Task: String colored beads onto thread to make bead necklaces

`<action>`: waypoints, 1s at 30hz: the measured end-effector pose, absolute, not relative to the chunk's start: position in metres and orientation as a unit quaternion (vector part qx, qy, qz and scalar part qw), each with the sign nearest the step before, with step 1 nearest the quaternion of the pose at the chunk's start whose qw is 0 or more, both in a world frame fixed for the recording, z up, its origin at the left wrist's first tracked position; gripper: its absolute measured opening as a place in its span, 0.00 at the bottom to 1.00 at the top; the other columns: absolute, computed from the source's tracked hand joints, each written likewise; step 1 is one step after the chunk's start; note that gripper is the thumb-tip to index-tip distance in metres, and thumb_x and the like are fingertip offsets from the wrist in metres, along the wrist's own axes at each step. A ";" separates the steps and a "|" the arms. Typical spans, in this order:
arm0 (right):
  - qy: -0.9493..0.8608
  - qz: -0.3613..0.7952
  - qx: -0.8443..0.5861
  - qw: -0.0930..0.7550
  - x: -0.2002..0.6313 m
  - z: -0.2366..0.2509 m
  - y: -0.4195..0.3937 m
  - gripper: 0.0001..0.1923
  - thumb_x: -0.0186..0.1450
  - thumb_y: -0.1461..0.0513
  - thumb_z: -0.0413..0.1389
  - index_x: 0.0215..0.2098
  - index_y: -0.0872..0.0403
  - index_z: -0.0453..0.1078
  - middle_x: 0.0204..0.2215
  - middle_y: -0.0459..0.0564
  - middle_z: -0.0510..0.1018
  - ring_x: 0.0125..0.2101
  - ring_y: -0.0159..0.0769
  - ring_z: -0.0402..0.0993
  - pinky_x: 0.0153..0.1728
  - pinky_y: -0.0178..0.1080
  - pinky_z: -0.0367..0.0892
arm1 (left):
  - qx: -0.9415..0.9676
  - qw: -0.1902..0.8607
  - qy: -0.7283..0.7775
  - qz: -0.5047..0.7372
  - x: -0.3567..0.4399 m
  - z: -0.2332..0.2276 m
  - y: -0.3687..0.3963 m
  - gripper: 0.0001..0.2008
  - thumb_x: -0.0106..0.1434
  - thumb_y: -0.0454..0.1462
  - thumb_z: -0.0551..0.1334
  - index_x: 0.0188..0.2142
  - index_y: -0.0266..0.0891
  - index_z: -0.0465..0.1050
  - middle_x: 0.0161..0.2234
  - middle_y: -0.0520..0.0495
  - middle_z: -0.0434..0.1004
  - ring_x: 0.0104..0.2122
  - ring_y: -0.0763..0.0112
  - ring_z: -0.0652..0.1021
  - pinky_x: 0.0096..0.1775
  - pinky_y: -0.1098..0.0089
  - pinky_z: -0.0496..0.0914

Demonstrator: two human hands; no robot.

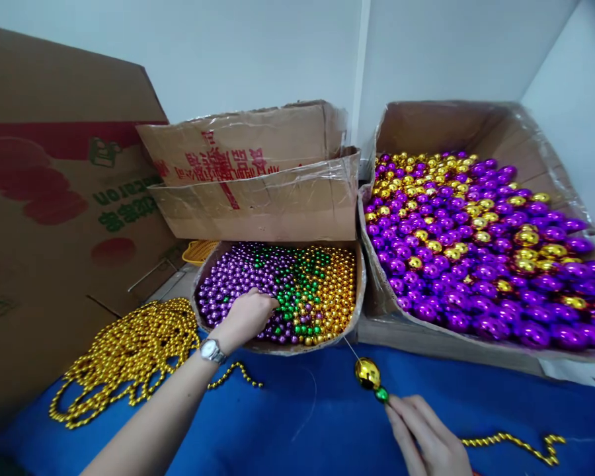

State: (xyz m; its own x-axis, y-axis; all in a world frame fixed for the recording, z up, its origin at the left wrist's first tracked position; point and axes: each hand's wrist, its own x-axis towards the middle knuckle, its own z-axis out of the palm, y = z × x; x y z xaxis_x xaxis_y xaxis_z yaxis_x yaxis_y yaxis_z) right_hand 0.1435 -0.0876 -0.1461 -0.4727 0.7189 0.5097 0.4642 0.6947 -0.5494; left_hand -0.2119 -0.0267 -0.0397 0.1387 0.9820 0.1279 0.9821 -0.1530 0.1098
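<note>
My left hand (252, 312), with a watch on its wrist, reaches into a cardboard box of small shiny beads (238, 271) in purple, green and gold. Its fingers are closed over the green beads; whatever they pinch is hidden. At the lower right, my right hand (429, 436) is shut on a bead string. A large gold bead (367, 373) and a smaller green bead (381, 395) sit on that string just past the fingertips. A thin thread (352, 348) runs from the gold bead up towards the box rim. Gold beads (510, 438) trail out to the right of this hand.
A larger carton (384, 301) at right holds bigger purple and gold beads. Gold bead strands (129, 347) are piled at left on the blue cloth (287, 410), beside a tall printed carton (54, 218). Upright cardboard flaps (262, 205) rise behind the small box.
</note>
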 end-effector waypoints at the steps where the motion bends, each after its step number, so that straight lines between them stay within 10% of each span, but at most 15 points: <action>1: -0.839 0.177 -0.353 0.375 0.142 -0.146 -0.088 0.12 0.68 0.67 0.48 0.49 0.55 0.65 0.32 0.53 0.72 0.28 0.32 0.75 0.28 0.30 0.70 | -0.753 -0.002 -0.652 -0.090 -0.211 -0.040 -0.027 0.10 0.58 0.27 0.55 0.26 0.37 0.74 0.24 0.43 0.74 0.32 0.61 0.72 0.32 0.67 0.63; 5: -0.833 0.206 -0.351 0.375 0.134 -0.139 -0.090 0.12 0.68 0.66 0.47 0.49 0.54 0.65 0.30 0.50 0.71 0.25 0.31 0.73 0.26 0.30 0.69 | -0.722 -0.083 -0.655 -0.206 -0.190 -0.037 -0.034 0.09 0.62 0.34 0.56 0.38 0.37 0.74 0.34 0.42 0.77 0.36 0.62 0.74 0.37 0.65 0.66; 12: -0.819 0.229 -0.358 0.386 0.117 -0.122 -0.098 0.09 0.68 0.66 0.46 0.42 0.54 0.68 0.28 0.50 0.70 0.25 0.31 0.70 0.28 0.32 0.68 | -0.347 -0.621 -0.451 -0.538 -0.125 -0.040 -0.058 0.10 0.61 0.37 0.62 0.41 0.37 0.72 0.35 0.47 0.73 0.32 0.73 0.74 0.31 0.74 0.69; 30: -0.830 0.186 -0.390 0.352 0.124 -0.121 -0.097 0.12 0.69 0.65 0.44 0.42 0.53 0.68 0.28 0.51 0.69 0.25 0.32 0.70 0.29 0.33 0.68 | -0.367 -0.604 -0.469 -0.529 -0.107 -0.038 -0.069 0.09 0.60 0.37 0.64 0.40 0.36 0.72 0.34 0.48 0.71 0.33 0.73 0.73 0.30 0.75 0.69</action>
